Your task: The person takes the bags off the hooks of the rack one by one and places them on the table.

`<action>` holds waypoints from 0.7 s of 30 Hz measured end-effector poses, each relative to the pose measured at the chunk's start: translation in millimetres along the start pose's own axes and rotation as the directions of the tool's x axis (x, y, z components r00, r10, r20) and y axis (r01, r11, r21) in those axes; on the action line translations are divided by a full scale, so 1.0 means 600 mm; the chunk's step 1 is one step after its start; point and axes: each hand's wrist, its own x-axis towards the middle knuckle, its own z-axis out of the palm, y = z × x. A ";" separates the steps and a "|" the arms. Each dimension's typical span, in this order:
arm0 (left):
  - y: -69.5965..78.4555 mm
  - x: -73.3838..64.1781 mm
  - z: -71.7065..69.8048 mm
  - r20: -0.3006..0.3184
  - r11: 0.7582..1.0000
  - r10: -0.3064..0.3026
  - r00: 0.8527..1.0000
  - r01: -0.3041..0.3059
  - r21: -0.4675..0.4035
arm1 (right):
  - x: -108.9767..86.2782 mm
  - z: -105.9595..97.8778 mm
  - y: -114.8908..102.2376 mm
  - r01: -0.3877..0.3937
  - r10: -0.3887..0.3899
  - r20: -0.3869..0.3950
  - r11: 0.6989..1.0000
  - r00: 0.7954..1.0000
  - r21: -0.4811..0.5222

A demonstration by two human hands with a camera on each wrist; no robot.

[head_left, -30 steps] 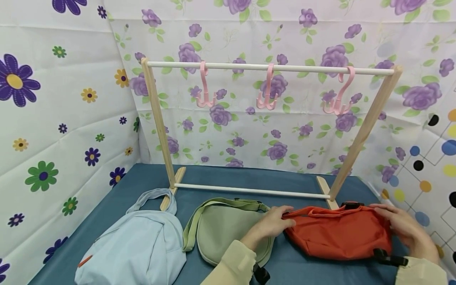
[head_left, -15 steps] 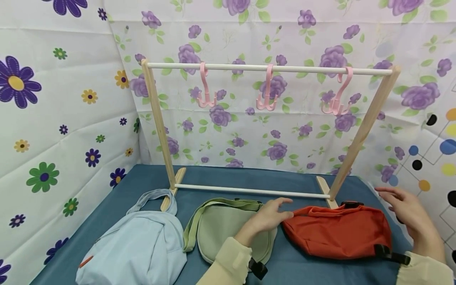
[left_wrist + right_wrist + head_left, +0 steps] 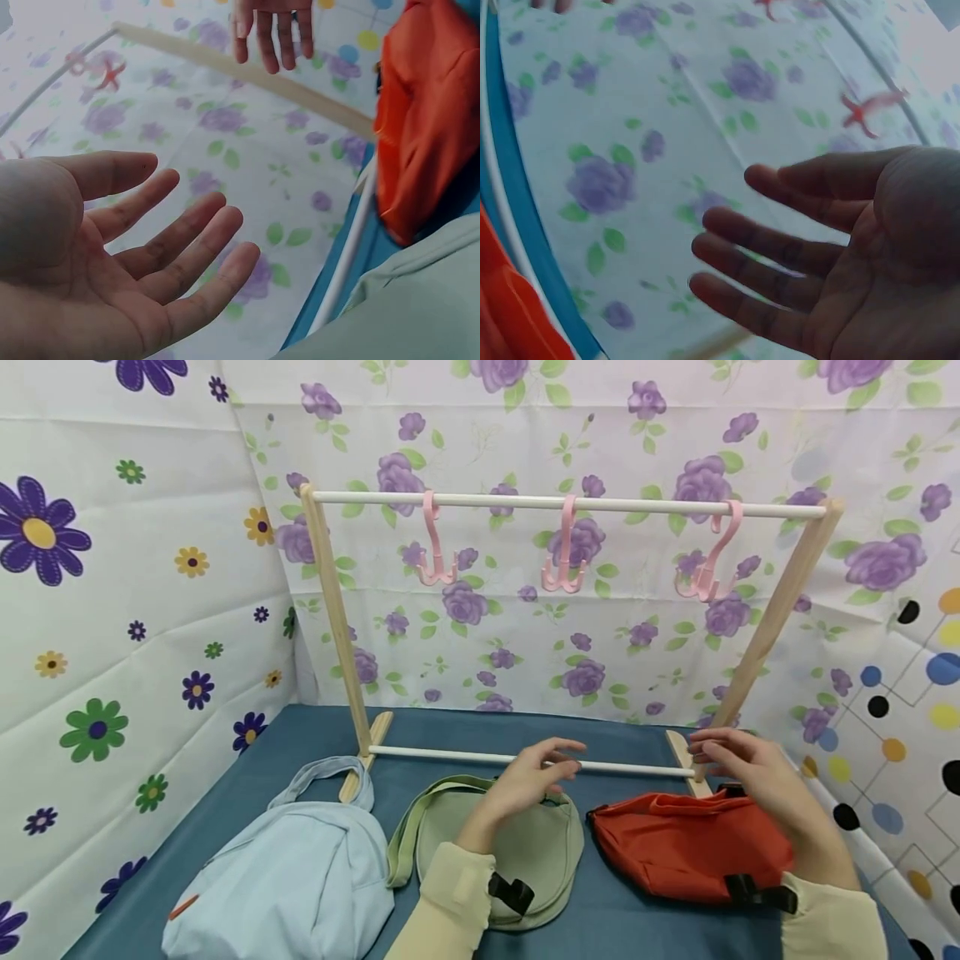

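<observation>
My left hand hovers over the upper part of the green bag, fingers loosely spread and holding nothing. My right hand is raised over the right end of the red waist bag, with nothing in its relaxed fingers. The red bag lies on the table with a black buckle strap at its lower right. Left of the green bag lies a light blue backpack, its handle loop toward the rack. Both wrist views show the palms bare, the left hand and the right hand alike.
Behind the bags stands a rack with wooden legs and a white top rail. Three pink hooks hang from it: left, middle and right. A lower white bar joins the feet. Patterned cloth encloses the table.
Both hands have let go of the red bag. The left hand has moved left and up over the green bag; the right hand lifted off, then swung left toward the rack's right leg.
</observation>
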 end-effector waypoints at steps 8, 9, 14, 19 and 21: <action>0.008 -0.006 -0.043 -0.153 0.998 0.042 0.987 -0.050 -0.044 | 0.020 0.058 -0.019 0.017 -0.016 0.037 0.999 0.999 -0.038; 0.009 -0.008 -0.047 -0.177 0.998 0.045 0.983 -0.054 -0.044 | 0.023 0.063 -0.021 0.014 -0.012 0.039 0.999 0.999 -0.049; 0.014 -0.009 -0.069 -0.266 0.998 0.058 0.962 -0.053 0.024 | 0.054 0.090 -0.030 0.019 -0.015 0.060 0.997 0.998 -0.077; 0.021 0.002 -0.099 -0.321 0.986 0.077 0.944 -0.024 0.167 | 0.090 0.112 -0.037 0.068 -0.064 0.087 0.997 0.994 -0.041; 0.024 0.006 -0.112 -0.335 0.974 0.091 0.938 -0.014 0.227 | 0.103 0.121 -0.041 0.086 -0.081 0.102 0.995 0.991 -0.041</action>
